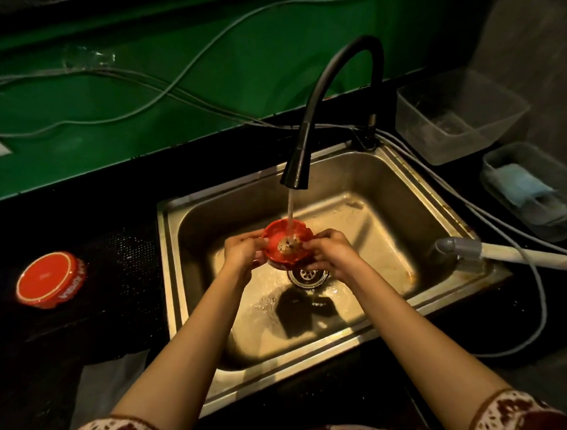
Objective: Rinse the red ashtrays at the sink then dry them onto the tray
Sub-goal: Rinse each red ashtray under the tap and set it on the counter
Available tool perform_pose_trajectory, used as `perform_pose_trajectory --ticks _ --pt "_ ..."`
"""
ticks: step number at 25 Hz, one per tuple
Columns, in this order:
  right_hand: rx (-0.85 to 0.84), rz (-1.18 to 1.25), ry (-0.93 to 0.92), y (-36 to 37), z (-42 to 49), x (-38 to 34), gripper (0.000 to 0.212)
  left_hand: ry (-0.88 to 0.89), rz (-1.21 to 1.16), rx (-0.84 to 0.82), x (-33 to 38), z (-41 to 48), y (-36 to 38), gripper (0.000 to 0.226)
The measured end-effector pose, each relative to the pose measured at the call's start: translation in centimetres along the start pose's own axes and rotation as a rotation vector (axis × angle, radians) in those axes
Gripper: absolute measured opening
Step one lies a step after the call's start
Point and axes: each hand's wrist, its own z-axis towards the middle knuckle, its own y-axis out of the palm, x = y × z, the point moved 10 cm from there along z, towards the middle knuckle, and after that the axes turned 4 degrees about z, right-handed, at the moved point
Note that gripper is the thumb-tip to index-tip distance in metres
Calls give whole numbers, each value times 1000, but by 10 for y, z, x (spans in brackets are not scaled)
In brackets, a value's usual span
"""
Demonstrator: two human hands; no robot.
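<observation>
Your two hands, left hand (243, 253) at nine o'clock, right hand (330, 253) at three, clasped one red ashtray (287, 243) under the tap (297, 167); another ashtray (50, 280) waited nearer your left.

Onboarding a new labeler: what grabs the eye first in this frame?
The red ashtray, held by both hands (left hand, right hand) over the steel sink, with water from the black faucet streaming into it above the drain. Next, a second red ashtray sitting on the dark counter left of the sink. Behind it all runs a bright green wall strung with loose cables.
</observation>
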Motion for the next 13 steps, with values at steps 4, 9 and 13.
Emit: perform_pose_trajectory --ticks 4,9,13 --pt "-19 -78 -23 6 2 -4 26 -71 -44 19 -22 -5 -5 29" --pt "51 49 79 0 12 19 27 126 44 44 7 -11 -1 40" --pt "-17 143 102 18 15 26 40 262 138 61 38 -18 -3 37"
